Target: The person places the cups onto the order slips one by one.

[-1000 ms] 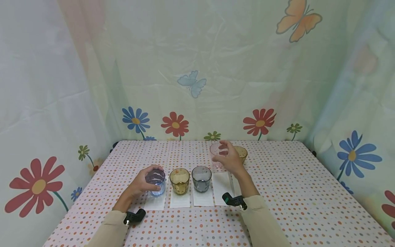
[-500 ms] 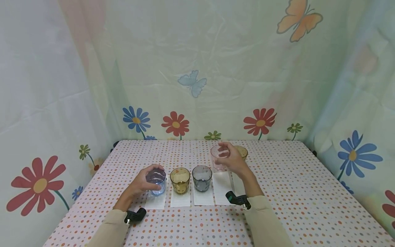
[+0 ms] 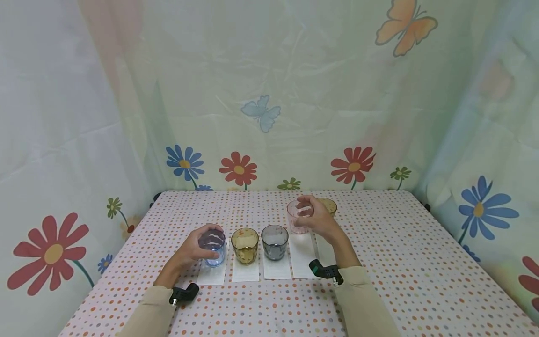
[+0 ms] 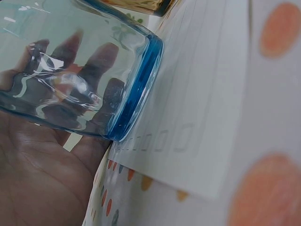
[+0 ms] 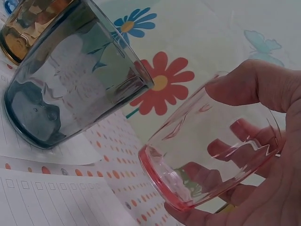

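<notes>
Curled round the pink glass [image 3: 294, 219], the right hand [image 3: 318, 219] has its thumb on the side nearer the person and its fingers bent about the far side; seen from the right wrist, those fingers show through the clear wall. From where I stand the glass is upright, its long axis much in line with that of the grey glass [image 3: 275, 243] near it. I can't tell whether its base touches the cloth.

What counts, I'd judge, is how it lies to the fourth paper strip [image 3: 302, 260]: the glass is at that strip's far end, so the strip runs from it straight back toward the person. The right hand is plainly the nearer one. Just behind that hand, farther right, is a second amber glass [image 3: 329, 205], partly hidden.

Leftward, the grey glass and then the amber glass [image 3: 245, 245] stand on strips of their own, nearer the person than the pink one. At the row's left end the left hand [image 3: 193, 247] wraps the blue glass [image 3: 214, 241], upright on the first strip, well apart from the right hand's work.
</notes>
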A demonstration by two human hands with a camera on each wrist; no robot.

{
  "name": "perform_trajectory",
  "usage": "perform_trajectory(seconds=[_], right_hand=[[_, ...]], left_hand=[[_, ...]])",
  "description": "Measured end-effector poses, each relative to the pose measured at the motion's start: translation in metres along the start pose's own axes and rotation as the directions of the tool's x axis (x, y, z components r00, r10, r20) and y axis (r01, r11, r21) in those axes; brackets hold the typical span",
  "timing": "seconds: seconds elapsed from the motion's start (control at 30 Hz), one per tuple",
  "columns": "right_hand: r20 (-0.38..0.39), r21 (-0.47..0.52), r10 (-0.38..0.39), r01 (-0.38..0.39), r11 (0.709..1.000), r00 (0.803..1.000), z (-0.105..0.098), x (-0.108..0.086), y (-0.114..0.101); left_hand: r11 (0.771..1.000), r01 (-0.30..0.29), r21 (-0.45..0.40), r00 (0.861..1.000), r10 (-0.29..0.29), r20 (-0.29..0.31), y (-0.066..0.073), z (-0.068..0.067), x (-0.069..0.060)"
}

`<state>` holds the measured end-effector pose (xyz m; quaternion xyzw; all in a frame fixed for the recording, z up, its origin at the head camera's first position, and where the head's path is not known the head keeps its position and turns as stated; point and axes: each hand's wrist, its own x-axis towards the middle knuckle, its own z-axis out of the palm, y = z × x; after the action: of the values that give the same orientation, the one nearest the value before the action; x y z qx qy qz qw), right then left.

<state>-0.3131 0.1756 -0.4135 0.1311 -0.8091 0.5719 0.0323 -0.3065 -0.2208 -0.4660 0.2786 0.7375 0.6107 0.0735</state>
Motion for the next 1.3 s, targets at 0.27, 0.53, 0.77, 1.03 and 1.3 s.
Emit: perform_trajectory(seconds=[0.27,0.53,0.77,1.03,1.3], right_hand=[[0.059,0.059,-0.003,0.000,0.998,0.998,-0.006,-0.003,-0.002],[0.136,0.105,0.016,-0.031,0.994,0.991,-0.010,-0.005,0.000],[0.190,0.146,0.011,-0.039,0.989,0.982,-0.011,-0.006,0.001],[0.217,0.140,0.008,-0.040,0.989,0.976,-0.013,-0.007,0.006],[0.259,0.148,0.001,-0.040,0.988,0.966,-0.017,-0.008,0.008]], left_hand=[[1.000,-0.003,-0.011,1.000,0.003,0.004,0.001,0.000,0.000],[1.000,0.002,-0.019,1.000,-0.002,0.004,0.002,0.000,0.000],[1.000,-0.008,-0.013,1.000,0.009,0.010,0.001,-0.001,0.000],[1.000,-0.009,-0.005,1.000,0.009,0.008,0.000,-0.001,-0.001],[1.000,0.002,-0.001,1.000,-0.002,-0.001,0.001,0.000,-0.001]])
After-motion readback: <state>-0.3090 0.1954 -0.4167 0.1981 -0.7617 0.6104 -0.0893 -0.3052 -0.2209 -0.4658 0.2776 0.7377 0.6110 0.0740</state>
